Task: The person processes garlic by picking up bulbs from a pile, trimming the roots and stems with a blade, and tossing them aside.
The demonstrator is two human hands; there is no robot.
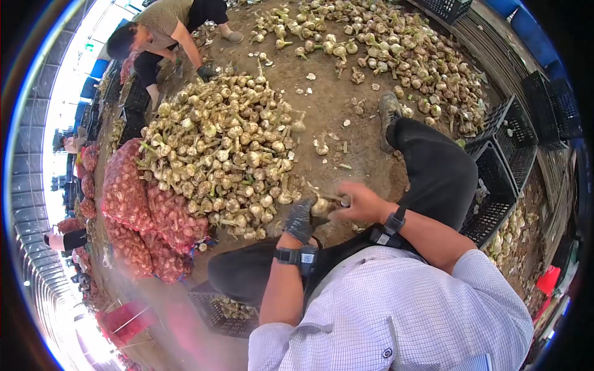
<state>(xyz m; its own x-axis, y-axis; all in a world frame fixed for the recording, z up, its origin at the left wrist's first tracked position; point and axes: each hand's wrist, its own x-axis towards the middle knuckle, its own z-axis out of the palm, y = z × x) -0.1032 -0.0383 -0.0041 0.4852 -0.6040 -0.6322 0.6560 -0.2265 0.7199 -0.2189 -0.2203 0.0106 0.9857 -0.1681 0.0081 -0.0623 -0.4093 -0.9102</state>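
no legible text, labels, numbers or signs

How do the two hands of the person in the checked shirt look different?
The left hand wears a dark glove; the right hand is bare. The left hand looks fairly sharp, while the right hand is blurry. Both have a dark wristband and are beside the same garlic bulb.
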